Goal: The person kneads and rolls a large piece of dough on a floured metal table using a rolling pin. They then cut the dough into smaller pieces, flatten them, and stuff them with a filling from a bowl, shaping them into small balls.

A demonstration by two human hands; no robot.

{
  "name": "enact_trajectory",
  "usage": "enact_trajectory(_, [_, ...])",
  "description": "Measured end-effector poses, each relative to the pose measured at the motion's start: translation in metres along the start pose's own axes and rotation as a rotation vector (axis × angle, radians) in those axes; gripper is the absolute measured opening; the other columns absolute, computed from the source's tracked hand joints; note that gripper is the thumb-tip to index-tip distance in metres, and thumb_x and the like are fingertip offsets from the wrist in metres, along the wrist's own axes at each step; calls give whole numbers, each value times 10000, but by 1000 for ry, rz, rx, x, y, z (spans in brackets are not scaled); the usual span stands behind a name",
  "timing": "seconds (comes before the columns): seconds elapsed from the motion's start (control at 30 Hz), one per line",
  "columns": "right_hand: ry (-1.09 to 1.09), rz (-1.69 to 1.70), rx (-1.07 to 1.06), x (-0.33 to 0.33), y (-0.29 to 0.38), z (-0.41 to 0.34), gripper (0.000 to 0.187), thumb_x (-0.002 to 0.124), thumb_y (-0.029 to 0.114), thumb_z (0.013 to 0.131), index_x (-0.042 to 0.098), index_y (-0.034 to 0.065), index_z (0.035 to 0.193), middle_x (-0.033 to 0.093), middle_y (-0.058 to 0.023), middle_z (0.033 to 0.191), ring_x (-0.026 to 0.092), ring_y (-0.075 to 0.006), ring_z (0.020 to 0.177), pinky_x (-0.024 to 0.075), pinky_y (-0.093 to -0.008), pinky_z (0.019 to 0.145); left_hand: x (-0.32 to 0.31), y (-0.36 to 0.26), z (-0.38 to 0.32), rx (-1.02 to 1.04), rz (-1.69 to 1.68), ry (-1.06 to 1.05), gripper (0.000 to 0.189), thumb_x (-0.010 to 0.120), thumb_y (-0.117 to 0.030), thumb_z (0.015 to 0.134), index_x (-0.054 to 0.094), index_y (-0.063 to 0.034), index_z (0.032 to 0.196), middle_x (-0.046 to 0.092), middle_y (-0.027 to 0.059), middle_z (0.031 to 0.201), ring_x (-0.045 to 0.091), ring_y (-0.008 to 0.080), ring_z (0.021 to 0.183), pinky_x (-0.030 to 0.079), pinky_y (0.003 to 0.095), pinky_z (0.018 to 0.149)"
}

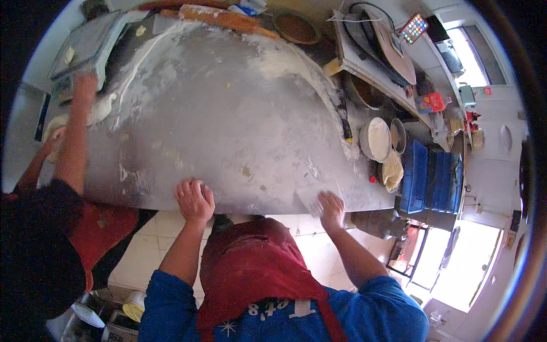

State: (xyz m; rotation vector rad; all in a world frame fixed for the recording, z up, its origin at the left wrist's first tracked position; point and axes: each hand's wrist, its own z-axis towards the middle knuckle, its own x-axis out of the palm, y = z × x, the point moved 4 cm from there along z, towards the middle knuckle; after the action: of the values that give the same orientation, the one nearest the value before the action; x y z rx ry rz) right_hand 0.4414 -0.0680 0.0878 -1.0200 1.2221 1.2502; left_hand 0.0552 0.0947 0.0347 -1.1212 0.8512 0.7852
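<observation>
My left hand [194,200] rests at the front edge of the floury metal worktable [183,115], fingers curled. A small dark patch shows between thumb and forefinger; whether it is a held thing or shadow I cannot tell. Farther right, my right hand [332,209] grips a flat, pale dough scraper [310,197], blurred and low over the table near its front edge. Thin flour smears and a few dough crumbs [246,172] mark the surface between and beyond my hands.
At left a co-worker's arm [74,132] reaches past a dough roll [102,109] towards a scale [83,47]. A wooden rolling pin [222,20] lies at the back. Bowls of flour [378,139] and a dough-like mass [392,171] stand right, before blue crates [414,177].
</observation>
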Motion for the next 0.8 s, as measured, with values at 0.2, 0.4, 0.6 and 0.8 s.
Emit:
enact_trajectory(0.2, [260, 57, 53, 72, 48, 305, 322, 504, 164, 857, 617, 108, 1153, 609, -118, 1178, 532, -303, 1146, 406, -441, 988, 3, -4, 7, 43, 44, 41, 229, 603, -137, 786, 513, -65, 984, 524, 168, 1052, 484, 379, 1035, 349, 523, 906])
enact_trajectory(0.4, [3, 38, -42, 41, 149, 421, 194, 533, 145, 841, 667, 71, 960, 653, -105, 1010, 611, -260, 966, 454, -398, 886, -3, 1, 2, 21, 33, 7, 170, 544, -150, 814, 490, -60, 948, 509, 172, 1030, 471, 383, 1028, 352, 510, 880])
enact_trajectory(0.6, [-71, 8, -5, 81, 66, 185, 279, 572, 162, 770, 617, 105, 1040, 590, -48, 1148, 522, -248, 1122, 378, -423, 993, 5, -13, 2, 72, 38, 3, 169, 560, -159, 814, 491, -53, 927, 499, 176, 1011, 467, 380, 1032, 350, 507, 913])
enact_trajectory(0.8, [202, 0, 106, 34, 67, 100, 246, 625, 206, 780, 661, 135, 1012, 614, -27, 1093, 536, -231, 1130, 395, -449, 983, 1, -8, 0, 77, 85, -27, 144, 548, -139, 820, 495, -47, 918, 504, 177, 994, 476, 370, 1020, 375, 495, 881])
